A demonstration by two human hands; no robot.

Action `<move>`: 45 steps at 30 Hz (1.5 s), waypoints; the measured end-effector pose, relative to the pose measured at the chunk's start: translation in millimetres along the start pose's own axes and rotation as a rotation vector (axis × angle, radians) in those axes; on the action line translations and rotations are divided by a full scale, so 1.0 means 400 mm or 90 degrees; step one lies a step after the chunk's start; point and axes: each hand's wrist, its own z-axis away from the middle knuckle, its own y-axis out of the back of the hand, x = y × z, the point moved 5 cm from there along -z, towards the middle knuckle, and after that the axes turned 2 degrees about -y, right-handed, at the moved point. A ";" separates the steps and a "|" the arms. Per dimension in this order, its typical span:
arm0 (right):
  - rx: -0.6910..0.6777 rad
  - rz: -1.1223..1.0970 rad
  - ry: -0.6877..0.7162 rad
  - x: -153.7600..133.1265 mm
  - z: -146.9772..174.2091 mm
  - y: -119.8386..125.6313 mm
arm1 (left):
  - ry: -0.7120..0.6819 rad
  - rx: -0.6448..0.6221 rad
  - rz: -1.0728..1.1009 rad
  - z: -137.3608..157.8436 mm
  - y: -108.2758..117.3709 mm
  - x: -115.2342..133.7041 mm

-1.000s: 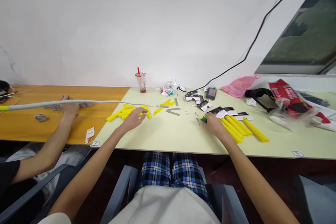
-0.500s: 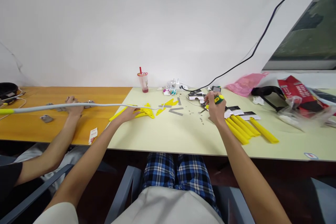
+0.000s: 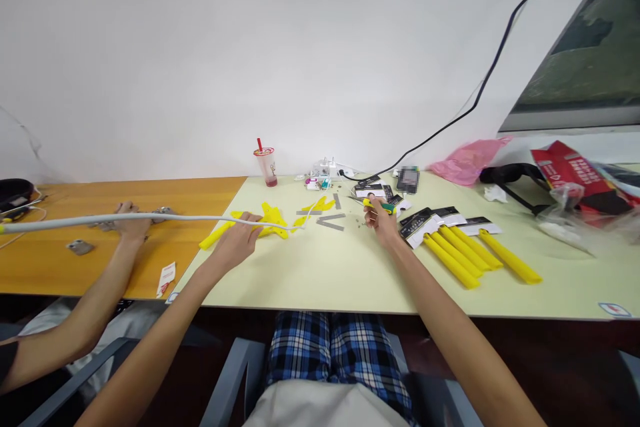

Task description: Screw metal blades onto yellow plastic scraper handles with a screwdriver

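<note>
My right hand is closed round a screwdriver with a yellow and green handle, its thin shaft pointing left above the table. Over at the left, my left hand has its fingers curled down on a flat yellow plastic piece; the hand hides part of it. Behind that hand a yellow tube-like part shows. Further yellow pieces lie by grey strips in the middle. Small screws or bits, too small to make out, are scattered near the right hand.
Yellow tubes with black-and-white cards lie at the right. A cup with a red straw and a white power adapter stand by the wall. A white cable crosses in front. At left, a co-worker's hand rests among grey parts.
My right hand with the screwdriver has moved left, off the cards, and the screwdriver has turned more level. My left hand has shifted slightly left and nearer me. The view has tilted a little.
</note>
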 end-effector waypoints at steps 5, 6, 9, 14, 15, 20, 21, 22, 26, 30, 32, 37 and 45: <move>0.057 0.012 0.041 -0.001 -0.011 0.031 | 0.097 -0.092 0.351 0.087 -0.046 0.117; 0.068 0.023 0.056 -0.001 -0.011 0.035 | 0.123 -0.134 0.458 0.095 -0.066 0.151; 0.099 0.083 0.126 -0.012 -0.011 0.044 | 0.188 -0.221 0.740 0.093 -0.121 0.258; 0.135 0.283 0.253 -0.075 -0.050 0.100 | 0.195 -0.237 0.979 0.003 -0.178 0.397; 0.139 0.335 0.270 -0.090 -0.068 0.118 | 0.187 -0.226 1.008 -0.023 -0.183 0.415; 0.156 0.591 0.273 -0.127 -0.194 0.224 | 0.134 -0.177 1.105 -0.151 -0.192 0.471; 0.163 0.634 0.262 -0.125 -0.218 0.244 | 0.130 -0.169 1.119 -0.171 -0.192 0.475; 0.166 0.674 0.251 -0.121 -0.241 0.261 | 0.127 -0.163 1.133 -0.189 -0.192 0.476; 0.150 0.789 0.235 -0.097 -0.301 0.303 | 0.116 -0.147 1.170 -0.231 -0.186 0.460; 0.131 0.851 0.233 -0.079 -0.333 0.324 | 0.119 -0.132 1.192 -0.239 -0.182 0.433; 0.128 0.866 0.230 -0.074 -0.345 0.333 | 0.112 -0.119 1.200 -0.236 -0.180 0.423; 0.112 0.894 0.240 -0.065 -0.370 0.350 | 0.097 -0.114 1.205 -0.227 -0.181 0.412; 0.108 0.929 0.220 -0.058 -0.387 0.354 | 0.156 -0.162 1.185 -0.221 -0.227 0.419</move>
